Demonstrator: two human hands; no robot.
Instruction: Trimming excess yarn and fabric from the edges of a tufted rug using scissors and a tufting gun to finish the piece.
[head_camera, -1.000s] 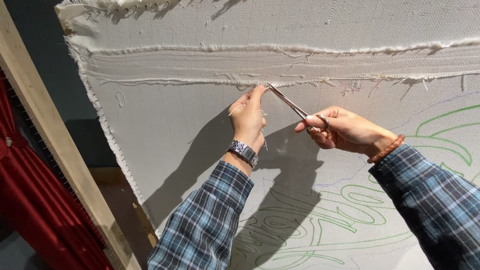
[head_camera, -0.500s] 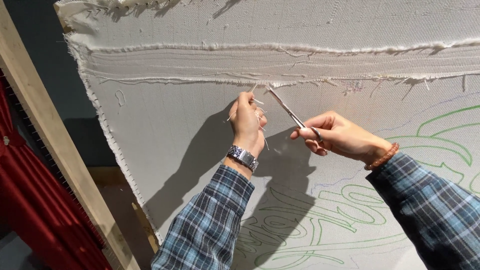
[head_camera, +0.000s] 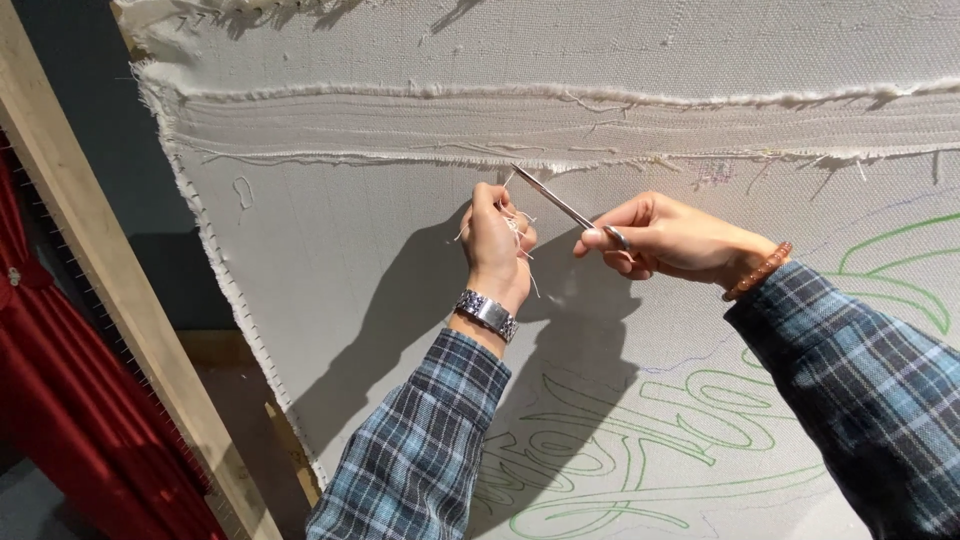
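A large off-white canvas cloth (head_camera: 380, 280) hangs stretched on a frame, with a frayed horizontal seam (head_camera: 600, 125) across its upper part and green line drawings (head_camera: 640, 440) lower down. My left hand (head_camera: 497, 243) is closed on a small bunch of loose white threads (head_camera: 520, 232) just below the seam. My right hand (head_camera: 670, 238) grips slim metal scissors (head_camera: 560, 203), whose closed blades point up-left to the frayed edge above my left hand. Both arms wear blue plaid sleeves; a metal watch (head_camera: 487, 313) is on the left wrist, a bead bracelet (head_camera: 757, 271) on the right.
A slanting wooden frame beam (head_camera: 110, 290) runs along the left, beside the cloth's stitched left edge (head_camera: 215, 260). A red curtain (head_camera: 60, 420) hangs at lower left. Behind the gap is a dark wall and a wooden floor.
My left hand has dropped from the seam and closed into a fist on the threads. The scissors have drawn slightly down and right with my right hand.
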